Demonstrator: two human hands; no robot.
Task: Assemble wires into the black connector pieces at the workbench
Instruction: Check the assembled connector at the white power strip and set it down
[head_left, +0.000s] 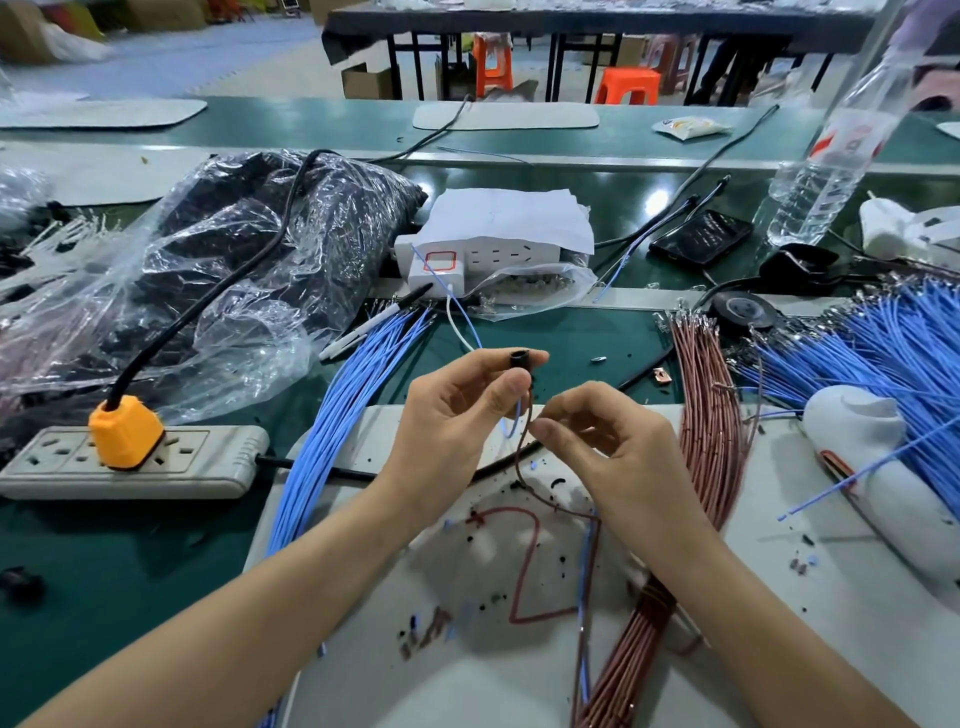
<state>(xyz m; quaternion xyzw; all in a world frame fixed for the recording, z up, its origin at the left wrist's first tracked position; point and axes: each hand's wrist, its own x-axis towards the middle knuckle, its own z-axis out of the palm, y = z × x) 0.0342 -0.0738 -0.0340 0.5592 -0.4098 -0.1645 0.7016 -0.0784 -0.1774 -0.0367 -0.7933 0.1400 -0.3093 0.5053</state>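
The left hand (457, 410) pinches the small black connector (519, 360) at its fingertips; the right hand (608, 441), just below, pinches the thin brown wire (519, 462). It looks limp and light, so best gripped close to its tip

The person's arms were bare from the lower edge of the view up to the fingertips. The left forearm (249, 618) and the right forearm (769, 629) were slim and smooth. The left grip (457, 415) was a bare hand with slender fingers, its thumbnail trimmed short and rounded. The right grip (608, 447) was bare likewise, its knuckles lightly creased, its wrist narrow.
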